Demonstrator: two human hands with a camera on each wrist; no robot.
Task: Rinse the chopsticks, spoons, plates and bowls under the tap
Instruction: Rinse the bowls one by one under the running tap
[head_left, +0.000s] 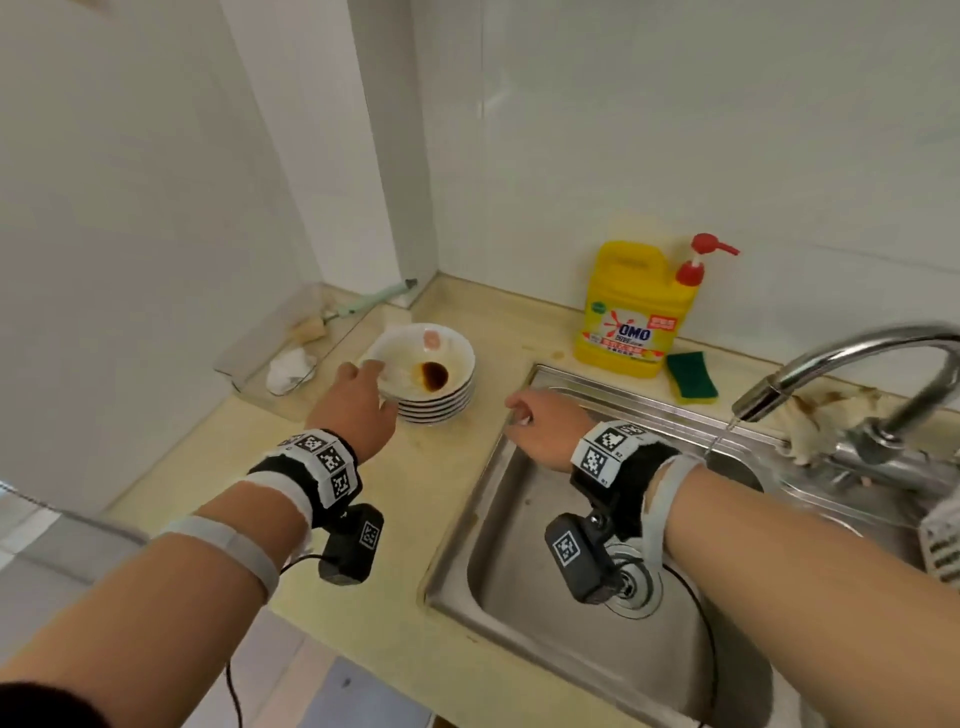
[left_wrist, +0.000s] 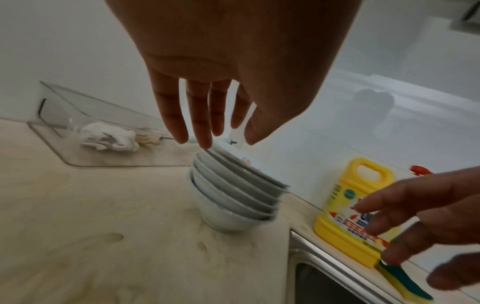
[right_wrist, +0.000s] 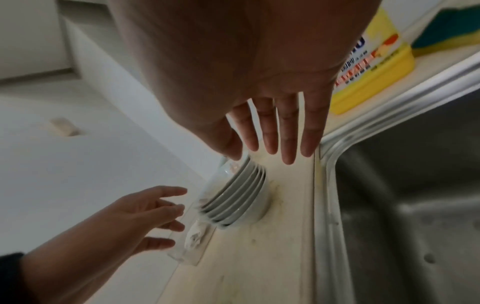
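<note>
Both hands were spread and empty, the left hand at the rim of the stacked plates, the right hand near; stiff, breakable, probably slippery, best gripped at opposite rims.

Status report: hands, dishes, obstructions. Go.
Left hand open, fingertips at top plate rim. Right hand open, empty, over sink edge. Stack unrinsed, sauce on top; tap running. Nothing blocking.
</note>
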